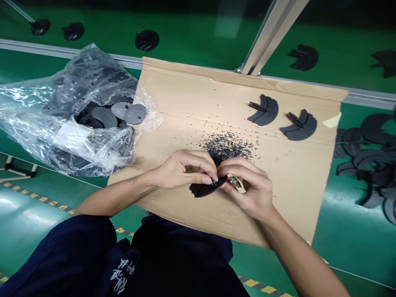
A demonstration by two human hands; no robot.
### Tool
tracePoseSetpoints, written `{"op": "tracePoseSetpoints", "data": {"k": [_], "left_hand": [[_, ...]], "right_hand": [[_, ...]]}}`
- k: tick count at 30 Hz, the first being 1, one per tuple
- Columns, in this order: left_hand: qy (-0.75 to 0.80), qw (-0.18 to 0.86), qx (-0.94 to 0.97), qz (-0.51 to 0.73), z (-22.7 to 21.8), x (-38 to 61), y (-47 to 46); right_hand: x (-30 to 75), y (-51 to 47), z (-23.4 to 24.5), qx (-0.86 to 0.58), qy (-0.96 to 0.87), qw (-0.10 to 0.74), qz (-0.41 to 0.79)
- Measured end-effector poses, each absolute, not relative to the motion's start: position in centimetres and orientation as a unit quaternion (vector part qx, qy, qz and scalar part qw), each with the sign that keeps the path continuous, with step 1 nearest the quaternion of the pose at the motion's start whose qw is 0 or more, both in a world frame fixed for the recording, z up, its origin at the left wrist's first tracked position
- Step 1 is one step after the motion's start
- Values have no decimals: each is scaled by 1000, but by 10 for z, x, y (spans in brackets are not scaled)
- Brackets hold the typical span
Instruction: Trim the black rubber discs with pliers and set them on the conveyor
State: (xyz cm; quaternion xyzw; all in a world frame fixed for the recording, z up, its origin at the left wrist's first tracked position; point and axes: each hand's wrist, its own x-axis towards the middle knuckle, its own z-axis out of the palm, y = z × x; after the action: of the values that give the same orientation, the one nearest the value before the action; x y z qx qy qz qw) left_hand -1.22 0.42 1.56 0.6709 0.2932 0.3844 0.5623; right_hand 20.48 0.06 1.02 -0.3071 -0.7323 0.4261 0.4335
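A black plastic disc-like part is held tilted over the cardboard, its near edge showing below my fingers. My left hand pinches a small dark, shiny piece at the part's upper face. My right hand grips the part's right side between thumb and fingers. In the same hand is a small tool with a cream-coloured body and metal fitting; its exact kind is unclear. Just beyond my fingertips lies a scattered heap of tiny black pieces.
A clear plastic bag of dark oval discs lies at the left. Two black curved parts rest on the cardboard sheet. More black parts are piled at the right. A metal post stands behind.
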Motion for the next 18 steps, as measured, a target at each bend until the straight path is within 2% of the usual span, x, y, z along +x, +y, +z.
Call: {"op": "tracePoseSetpoints", "data": {"k": [4, 11, 18], "left_hand": [[272, 543, 696, 383, 17, -11, 3], [282, 428, 750, 417, 15, -8, 0], [305, 510, 698, 400, 11, -9, 0]], "right_hand": [[206, 1, 8, -298, -739, 428, 426], [206, -2, 5, -314, -754, 434, 381], [200, -3, 10, -372, -735, 441, 356]]}}
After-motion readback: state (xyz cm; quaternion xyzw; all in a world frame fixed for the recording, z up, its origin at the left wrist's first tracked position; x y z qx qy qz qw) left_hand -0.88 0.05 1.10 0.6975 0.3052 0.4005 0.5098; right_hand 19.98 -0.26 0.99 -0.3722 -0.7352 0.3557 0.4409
